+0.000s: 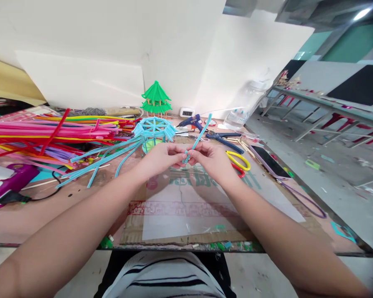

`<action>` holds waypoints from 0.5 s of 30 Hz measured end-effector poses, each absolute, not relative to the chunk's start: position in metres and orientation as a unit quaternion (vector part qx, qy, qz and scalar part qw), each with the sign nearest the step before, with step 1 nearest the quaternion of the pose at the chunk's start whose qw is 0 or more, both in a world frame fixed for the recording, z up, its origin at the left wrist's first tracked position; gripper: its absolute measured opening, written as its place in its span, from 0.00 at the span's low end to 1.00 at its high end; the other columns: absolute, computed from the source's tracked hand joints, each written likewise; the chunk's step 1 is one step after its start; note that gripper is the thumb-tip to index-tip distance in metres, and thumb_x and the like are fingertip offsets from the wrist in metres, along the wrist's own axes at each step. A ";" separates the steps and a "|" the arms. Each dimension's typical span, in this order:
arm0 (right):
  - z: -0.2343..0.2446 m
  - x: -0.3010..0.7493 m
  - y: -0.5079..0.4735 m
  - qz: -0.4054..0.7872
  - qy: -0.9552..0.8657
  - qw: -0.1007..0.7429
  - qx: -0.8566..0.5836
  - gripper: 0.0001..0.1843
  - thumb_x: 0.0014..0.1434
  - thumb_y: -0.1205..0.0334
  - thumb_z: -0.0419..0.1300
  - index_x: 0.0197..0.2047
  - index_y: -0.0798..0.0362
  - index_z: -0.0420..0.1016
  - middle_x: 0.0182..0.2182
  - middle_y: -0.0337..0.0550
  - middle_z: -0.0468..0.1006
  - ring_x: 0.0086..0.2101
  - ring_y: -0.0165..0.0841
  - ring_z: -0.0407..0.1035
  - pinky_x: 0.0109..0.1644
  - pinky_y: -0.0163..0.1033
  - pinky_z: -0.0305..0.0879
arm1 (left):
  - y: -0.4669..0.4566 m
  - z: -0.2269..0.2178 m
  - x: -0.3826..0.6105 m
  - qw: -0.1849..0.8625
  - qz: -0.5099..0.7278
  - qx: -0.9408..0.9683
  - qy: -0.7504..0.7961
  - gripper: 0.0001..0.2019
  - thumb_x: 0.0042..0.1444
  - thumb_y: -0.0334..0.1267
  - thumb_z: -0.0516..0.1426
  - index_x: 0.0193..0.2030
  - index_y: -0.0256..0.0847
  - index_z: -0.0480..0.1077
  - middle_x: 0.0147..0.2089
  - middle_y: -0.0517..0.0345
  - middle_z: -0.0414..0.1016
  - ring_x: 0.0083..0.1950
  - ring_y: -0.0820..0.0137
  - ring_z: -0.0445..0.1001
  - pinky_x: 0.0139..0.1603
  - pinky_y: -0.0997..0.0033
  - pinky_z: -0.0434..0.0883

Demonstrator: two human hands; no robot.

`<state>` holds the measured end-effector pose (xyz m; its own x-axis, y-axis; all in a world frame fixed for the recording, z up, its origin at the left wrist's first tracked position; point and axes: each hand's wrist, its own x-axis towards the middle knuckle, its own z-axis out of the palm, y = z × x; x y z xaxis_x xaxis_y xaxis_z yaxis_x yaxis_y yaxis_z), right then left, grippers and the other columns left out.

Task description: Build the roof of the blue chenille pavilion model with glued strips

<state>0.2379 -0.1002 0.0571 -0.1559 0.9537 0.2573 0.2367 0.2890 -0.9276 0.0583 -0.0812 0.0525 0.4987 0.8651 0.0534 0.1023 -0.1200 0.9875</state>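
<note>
My left hand (161, 159) and my right hand (211, 159) meet over the middle of the table, both pinched on a light blue pipe cleaner (199, 138) that slants up and to the right from my fingers. Just behind my hands stands a round light blue pipe-cleaner frame (154, 128) on a green base. Loose light blue pipe cleaners (102, 159) fan out to the left of it. Under my hands lies a sheet of cardboard (133, 231) with a clear plastic sheet on it.
A heap of coloured pipe cleaners (43, 132) fills the left. A purple glue gun (9, 182) lies at the left edge, a blue glue gun (191, 122) and green pagoda model (156, 99) at the back. Blue pliers (225, 138), yellow-handled scissors (239, 161) and a phone (269, 161) lie right.
</note>
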 end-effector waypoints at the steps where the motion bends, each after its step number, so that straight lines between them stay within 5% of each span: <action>1: 0.056 0.238 -0.100 0.384 -0.655 0.465 -0.456 0.12 0.52 0.54 0.65 0.32 0.54 0.73 0.25 0.38 0.76 0.25 0.30 0.72 0.31 0.38 0.71 | -0.081 0.053 0.058 0.553 0.344 0.666 0.364 0.12 0.52 0.42 0.62 0.38 0.36 0.75 0.34 0.56 0.78 0.33 0.73 0.77 0.39 0.71 0.74; 10: 0.056 0.236 -0.101 0.416 -0.643 0.464 -0.445 0.11 0.51 0.56 0.66 0.33 0.55 0.74 0.24 0.37 0.76 0.24 0.28 0.72 0.32 0.37 0.71 | -0.083 0.055 0.058 0.534 0.346 0.680 0.365 0.10 0.50 0.39 0.63 0.35 0.35 0.75 0.32 0.56 0.78 0.31 0.74 0.75 0.37 0.72 0.72; 15: 0.059 0.237 -0.102 0.440 -0.613 0.471 -0.457 0.15 0.51 0.50 0.65 0.29 0.55 0.73 0.23 0.38 0.77 0.25 0.29 0.72 0.33 0.37 0.71 | -0.085 0.055 0.060 0.527 0.379 0.657 0.383 0.15 0.49 0.38 0.63 0.43 0.37 0.70 0.32 0.58 0.78 0.32 0.71 0.76 0.35 0.72 0.72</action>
<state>0.2374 -0.1017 0.0586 -0.1387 0.9748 0.1749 0.1460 0.1948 -0.9699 0.0600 -0.0855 0.0547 0.4195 0.9029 0.0937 0.1044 -0.1505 0.9831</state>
